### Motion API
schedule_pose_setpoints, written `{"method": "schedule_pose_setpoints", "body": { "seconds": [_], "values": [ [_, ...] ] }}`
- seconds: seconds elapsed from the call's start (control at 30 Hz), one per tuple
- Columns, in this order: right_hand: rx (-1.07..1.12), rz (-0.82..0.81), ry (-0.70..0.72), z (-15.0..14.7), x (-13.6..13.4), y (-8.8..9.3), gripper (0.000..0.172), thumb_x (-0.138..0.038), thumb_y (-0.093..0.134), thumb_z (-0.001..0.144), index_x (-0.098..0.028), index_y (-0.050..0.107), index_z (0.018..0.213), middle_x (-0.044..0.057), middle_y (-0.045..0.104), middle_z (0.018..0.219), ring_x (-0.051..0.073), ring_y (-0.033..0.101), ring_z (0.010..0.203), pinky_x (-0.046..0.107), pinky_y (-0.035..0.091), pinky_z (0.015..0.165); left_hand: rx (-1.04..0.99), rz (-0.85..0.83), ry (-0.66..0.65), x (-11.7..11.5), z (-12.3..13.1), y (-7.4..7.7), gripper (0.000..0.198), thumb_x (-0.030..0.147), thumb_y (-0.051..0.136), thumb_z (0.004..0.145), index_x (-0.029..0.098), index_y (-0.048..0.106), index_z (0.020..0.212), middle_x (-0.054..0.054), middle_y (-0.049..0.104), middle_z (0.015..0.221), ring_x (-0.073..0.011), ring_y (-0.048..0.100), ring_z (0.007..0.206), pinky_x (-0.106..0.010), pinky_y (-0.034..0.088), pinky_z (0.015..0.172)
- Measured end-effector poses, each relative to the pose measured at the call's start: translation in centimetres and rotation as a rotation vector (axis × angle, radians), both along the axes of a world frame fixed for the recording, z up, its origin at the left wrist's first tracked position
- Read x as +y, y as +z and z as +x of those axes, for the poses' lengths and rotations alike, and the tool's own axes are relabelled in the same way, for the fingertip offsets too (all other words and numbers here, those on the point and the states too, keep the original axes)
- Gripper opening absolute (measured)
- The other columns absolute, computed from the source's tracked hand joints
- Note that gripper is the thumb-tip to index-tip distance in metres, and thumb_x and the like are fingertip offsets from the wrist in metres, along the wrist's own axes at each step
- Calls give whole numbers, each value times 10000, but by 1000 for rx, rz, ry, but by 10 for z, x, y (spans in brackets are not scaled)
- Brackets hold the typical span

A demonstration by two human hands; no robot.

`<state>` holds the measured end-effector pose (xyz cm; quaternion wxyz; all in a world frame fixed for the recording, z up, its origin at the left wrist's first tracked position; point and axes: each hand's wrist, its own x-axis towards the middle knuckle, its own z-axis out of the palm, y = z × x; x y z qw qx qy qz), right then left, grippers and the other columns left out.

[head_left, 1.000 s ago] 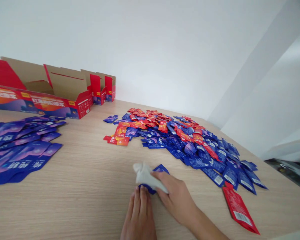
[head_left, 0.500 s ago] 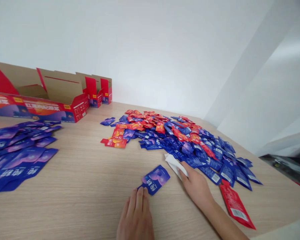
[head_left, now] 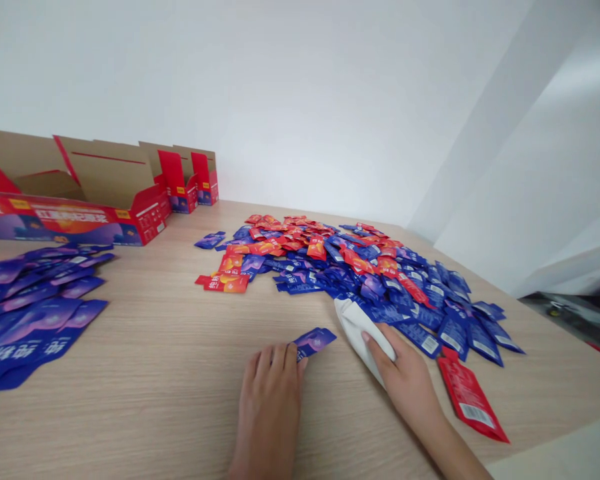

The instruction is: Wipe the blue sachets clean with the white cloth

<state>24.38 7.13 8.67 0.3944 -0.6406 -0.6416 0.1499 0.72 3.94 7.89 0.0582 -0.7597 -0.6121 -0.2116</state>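
A single blue sachet lies on the wooden table in front of me. My left hand lies flat with its fingers stretched out, the fingertips on the sachet's near end. My right hand is closed on a white cloth, which rests on the table at the near edge of a big heap of blue and red sachets.
A fanned row of blue sachets lies at the left. Behind it stands an open red and purple carton, with two smaller open cartons by the wall. One red sachet lies alone at the right near the table edge.
My right hand has carried the white cloth off the blue sachet and to the right, up to the heap. My left hand has slid forward over the sachet's near end.
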Motion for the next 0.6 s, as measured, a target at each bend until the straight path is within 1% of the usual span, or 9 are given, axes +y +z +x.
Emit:
{"method": "schedule_pose_setpoints", "body": {
  "seconds": [0.07, 0.13, 0.2, 0.27, 0.33, 0.4, 0.43, 0.5, 0.6],
  "values": [
    [34, 3, -4, -1, -2, 3, 460, -566, 533, 989, -214, 760, 1178, 92, 808, 1130, 316, 728, 1012, 363, 548, 865, -31, -17, 18, -2, -1, 6, 363, 146, 400, 1037, 223, 730, 1169, -46, 782, 1083, -226, 730, 1024, -433, 599, 929],
    [58, -4, -8, -4, -4, 6, 461, -569, 542, 984, -211, 758, 1177, 91, 801, 1148, 316, 716, 1023, 364, 538, 882, -75, -35, 41, -2, -2, 9, 398, 112, 365, 1039, 228, 732, 1136, -30, 785, 1046, -182, 740, 958, -340, 596, 855],
    [84, -22, 9, -6, -6, 8, 460, -567, 550, 981, -211, 754, 1190, 88, 792, 1179, 317, 705, 1063, 361, 532, 899, -123, -56, 52, -1, -3, 9, 409, 109, 344, 1048, 226, 733, 1100, -9, 790, 988, -136, 745, 863, -257, 578, 766],
    [109, -49, 43, -9, -8, 11, 461, -568, 553, 980, -209, 754, 1187, 86, 795, 1156, 317, 703, 1073, 352, 537, 882, -162, -78, 45, 1, -5, 9, 401, 122, 346, 1055, 228, 733, 1062, 14, 788, 924, -106, 740, 797, -214, 559, 717],
    [118, -80, 75, -14, -12, 13, 453, -574, 554, 980, -205, 762, 1142, 75, 802, 1066, 308, 714, 1012, 336, 545, 822, -186, -84, 44, -2, -8, 8, 377, 122, 365, 1045, 219, 726, 1092, 3, 789, 962, -118, 743, 854, -236, 569, 771],
    [104, -103, 103, -19, -16, 16, 441, -572, 544, 989, -204, 765, 1091, 53, 796, 956, 283, 720, 903, 320, 544, 756, -185, -59, 57, -10, -12, 5, 356, 143, 389, 1035, 205, 705, 1185, -32, 783, 1063, -162, 733, 946, -305, 578, 850],
    [92, -109, 118, -23, -18, 18, 434, -564, 536, 998, -206, 765, 1083, 41, 789, 917, 268, 719, 857, 312, 544, 735, -170, -32, 63, -16, -13, 1, 353, 162, 407, 1029, 199, 689, 1238, -52, 774, 1120, -190, 721, 986, -347, 577, 880],
    [64, -109, 148, -30, -24, 20, 408, -536, 520, 1019, -220, 757, 1121, 27, 789, 912, 244, 723, 815, 297, 551, 721, -88, 88, 38, -32, -12, -12, 356, 197, 453, 1015, 213, 674, 1294, -56, 769, 1175, -202, 704, 991, -356, 569, 867],
    [-6, -71, 206, -45, -35, 20, 328, -431, 509, 1039, -266, 717, 1233, 24, 810, 1077, 231, 764, 905, 288, 584, 781, 46, 257, 59, -57, -4, -41, 420, 209, 530, 968, 181, 648, 1371, -74, 744, 1330, -232, 680, 1145, -362, 549, 933]
  ]
}}
